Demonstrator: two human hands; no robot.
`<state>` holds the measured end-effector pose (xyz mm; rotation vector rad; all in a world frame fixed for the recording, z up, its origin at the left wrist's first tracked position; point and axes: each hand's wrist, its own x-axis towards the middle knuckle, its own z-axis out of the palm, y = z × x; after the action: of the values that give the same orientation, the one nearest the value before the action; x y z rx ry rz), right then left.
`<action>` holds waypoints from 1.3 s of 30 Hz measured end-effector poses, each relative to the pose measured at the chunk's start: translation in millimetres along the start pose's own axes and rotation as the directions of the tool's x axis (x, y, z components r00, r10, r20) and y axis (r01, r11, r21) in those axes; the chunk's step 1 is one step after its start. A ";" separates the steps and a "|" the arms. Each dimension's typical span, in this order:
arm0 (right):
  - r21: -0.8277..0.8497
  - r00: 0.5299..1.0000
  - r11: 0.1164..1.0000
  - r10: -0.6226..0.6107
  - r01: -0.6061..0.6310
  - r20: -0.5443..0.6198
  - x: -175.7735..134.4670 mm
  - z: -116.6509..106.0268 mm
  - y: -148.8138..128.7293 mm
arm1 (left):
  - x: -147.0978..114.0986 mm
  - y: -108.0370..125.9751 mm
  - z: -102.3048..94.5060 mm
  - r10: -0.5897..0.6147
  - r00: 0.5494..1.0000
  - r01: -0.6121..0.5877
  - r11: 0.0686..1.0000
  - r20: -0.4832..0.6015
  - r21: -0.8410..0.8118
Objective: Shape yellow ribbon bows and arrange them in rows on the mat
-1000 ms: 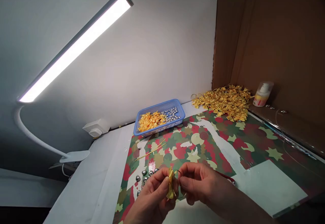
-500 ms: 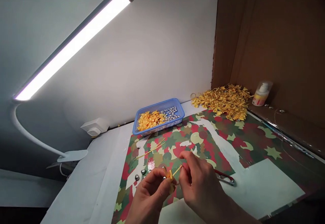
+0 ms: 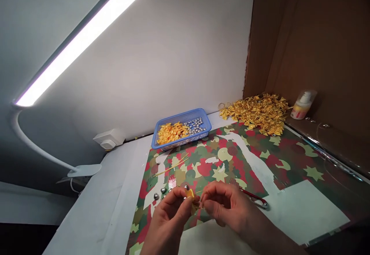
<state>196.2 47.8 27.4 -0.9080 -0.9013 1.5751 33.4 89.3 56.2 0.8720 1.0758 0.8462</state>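
A yellow ribbon bow (image 3: 190, 193) is pinched between the thumb and fingertips of my left hand (image 3: 170, 220), with a bit of silver showing beside the thumb. My right hand (image 3: 234, 208), just to the right, has its thumb and index finger closed on a thin gold cord (image 3: 198, 208) that runs from the bow. Fingers partly cover the bow and the cord. Several round silver bells (image 3: 156, 196) lie left of and behind my left hand. Past my right hand, a red-handled metal tool (image 3: 256, 197) is partly hidden. Loose gold cords (image 3: 172, 167) lie farther back.
A blue basket (image 3: 181, 143) by the wall holds yellow ribbon pieces and silver bells. Finished-looking gold bows (image 3: 257, 112) are heaped in the back right corner, beside a pump bottle (image 3: 301, 108). On the left stands a clamp lamp (image 3: 83, 43) near a white switch box (image 3: 110, 138).
My right hand has turned and lowered, bringing its fingertips closer to the bow; the cord, earlier pulled up to the right, now lies lower. My left hand keeps its pinch. The view has shifted slightly.
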 end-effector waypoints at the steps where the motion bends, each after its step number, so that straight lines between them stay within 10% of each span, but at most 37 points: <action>1: 0.080 1.000 0.997 -0.001 0.001 -0.003 0.3 2.6 0.4 | -2.1 0.5 2.4 0.013 1.000 -0.014 0.999 0.017 0.045; 5: 0.333 0.998 0.941 0.055 -0.063 0.035 -1.6 6.0 2.7 | -13.3 5.8 12.9 0.095 0.994 -0.100 0.988 0.048 0.120; 14: -0.319 0.994 0.947 -0.066 0.035 -0.089 -16.2 -15.4 -6.0 | -23.1 4.6 15.0 0.137 0.980 -0.173 0.945 0.144 0.277; 19: -0.176 0.999 0.984 0.040 -0.039 0.002 -12.0 -14.7 -6.4 | -21.2 0.7 16.8 0.093 0.964 -0.151 0.962 0.247 0.227; 24: -0.166 0.982 0.981 0.068 -0.098 -0.177 -12.5 -9.2 -0.2 | -15.8 -4.0 16.5 0.002 0.934 -0.029 0.997 0.358 0.070; 30: -0.223 0.964 0.975 -0.056 -0.003 -0.261 -14.2 -10.6 6.8 | -8.8 -8.2 16.1 -0.093 0.966 0.075 0.994 0.243 0.084; 35: -0.478 0.856 0.878 -0.269 0.030 -0.441 -24.9 -10.0 20.8 | -10.3 -12.5 22.6 -0.094 0.994 0.096 0.995 0.062 -0.030; 39: -0.549 0.908 0.832 -0.288 0.082 -0.302 -24.9 -6.2 17.5 | -12.8 -13.7 27.1 -0.123 0.990 0.130 0.983 0.061 -0.129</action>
<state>198.5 21.1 11.6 -1.4055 -1.1245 0.9350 58.1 67.6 54.8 0.7036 1.0059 0.7745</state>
